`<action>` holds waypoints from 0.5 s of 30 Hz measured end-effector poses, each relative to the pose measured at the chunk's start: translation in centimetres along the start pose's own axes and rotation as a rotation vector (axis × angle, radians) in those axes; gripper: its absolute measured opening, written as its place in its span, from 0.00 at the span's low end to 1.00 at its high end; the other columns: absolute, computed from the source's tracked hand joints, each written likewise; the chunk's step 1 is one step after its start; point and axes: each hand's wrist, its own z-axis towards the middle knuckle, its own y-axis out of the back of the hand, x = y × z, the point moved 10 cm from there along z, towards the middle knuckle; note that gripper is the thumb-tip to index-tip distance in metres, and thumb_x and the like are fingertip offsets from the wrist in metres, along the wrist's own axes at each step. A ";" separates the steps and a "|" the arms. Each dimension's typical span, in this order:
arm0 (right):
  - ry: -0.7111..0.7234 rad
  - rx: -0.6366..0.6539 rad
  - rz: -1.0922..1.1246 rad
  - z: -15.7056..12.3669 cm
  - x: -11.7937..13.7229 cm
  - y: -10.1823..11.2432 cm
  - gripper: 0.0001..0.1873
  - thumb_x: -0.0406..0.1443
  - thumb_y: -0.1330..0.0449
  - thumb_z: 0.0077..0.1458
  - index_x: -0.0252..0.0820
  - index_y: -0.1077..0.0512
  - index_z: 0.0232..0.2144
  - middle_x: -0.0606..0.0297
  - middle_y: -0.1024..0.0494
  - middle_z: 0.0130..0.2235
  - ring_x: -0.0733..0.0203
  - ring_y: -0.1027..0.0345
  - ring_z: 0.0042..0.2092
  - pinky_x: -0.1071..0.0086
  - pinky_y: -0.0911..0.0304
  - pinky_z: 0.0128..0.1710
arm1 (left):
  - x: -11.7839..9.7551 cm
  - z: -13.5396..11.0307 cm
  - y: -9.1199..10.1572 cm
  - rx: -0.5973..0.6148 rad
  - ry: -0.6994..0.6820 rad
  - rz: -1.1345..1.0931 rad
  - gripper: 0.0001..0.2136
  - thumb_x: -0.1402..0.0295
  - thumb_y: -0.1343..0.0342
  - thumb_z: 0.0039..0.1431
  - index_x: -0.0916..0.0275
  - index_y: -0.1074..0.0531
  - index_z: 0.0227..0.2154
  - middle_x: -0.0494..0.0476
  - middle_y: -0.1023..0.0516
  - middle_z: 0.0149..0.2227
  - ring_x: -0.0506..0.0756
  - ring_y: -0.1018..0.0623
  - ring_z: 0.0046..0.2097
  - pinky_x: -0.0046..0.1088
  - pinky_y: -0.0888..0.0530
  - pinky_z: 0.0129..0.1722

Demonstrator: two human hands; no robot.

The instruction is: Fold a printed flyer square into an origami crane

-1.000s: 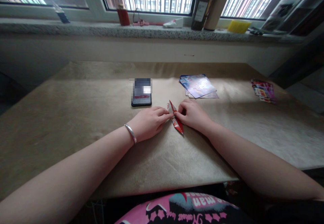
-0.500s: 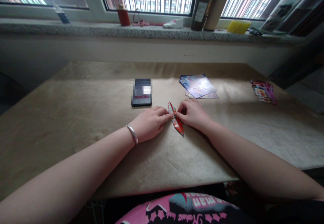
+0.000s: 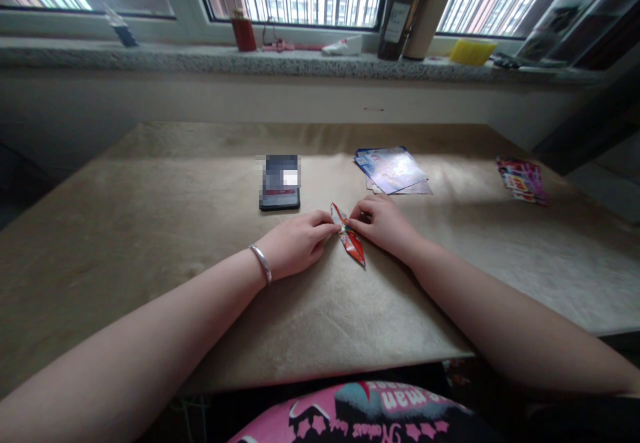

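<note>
A narrow piece of folded paper (image 3: 355, 248), red and white with pointed ends, lies slantwise on the table between my hands. My left hand (image 3: 297, 241), with a silver bangle at the wrist, pinches its middle from the left. From the right, my right hand (image 3: 383, 224) grips the same middle part between thumb and fingers. The fingertips of both hands almost meet there and hide a little of the paper. Just beyond my left hand lies a dark phone (image 3: 280, 183), its screen blurred out.
Behind my right hand lie several bluish printed sheets (image 3: 395, 169). A fanned pile of pink and red cards (image 3: 521, 180) is at the table's right side. The stone windowsill (image 3: 310, 64) behind the table carries a red spool (image 3: 243, 33), a dark jar (image 3: 399, 23) and a yellow block (image 3: 473, 51).
The folded paper has opened slightly at its near half, and its near tip has shifted a little to the right. Both hands remain at its middle with small finger movements.
</note>
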 end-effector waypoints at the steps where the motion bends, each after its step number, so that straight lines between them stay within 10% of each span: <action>1: -0.001 0.001 -0.009 0.0 0.0 0.0 0.07 0.38 0.37 0.49 0.42 0.27 0.23 0.63 0.27 0.29 0.58 0.37 0.37 0.65 0.43 0.38 | 0.0 0.0 0.1 -0.012 0.007 0.009 0.19 0.78 0.53 0.54 0.63 0.32 0.49 0.61 0.32 0.51 0.55 0.28 0.50 0.33 0.30 0.52; 15: 0.150 0.048 0.023 -0.2 1.8 0.2 0.03 0.35 0.38 0.51 0.42 0.26 0.29 0.65 0.24 0.29 0.61 0.34 0.35 0.68 0.41 0.38 | -0.6 0.1 0.1 -0.001 -0.052 0.032 0.17 0.78 0.53 0.54 0.66 0.33 0.47 0.63 0.32 0.51 0.57 0.30 0.52 0.35 0.31 0.53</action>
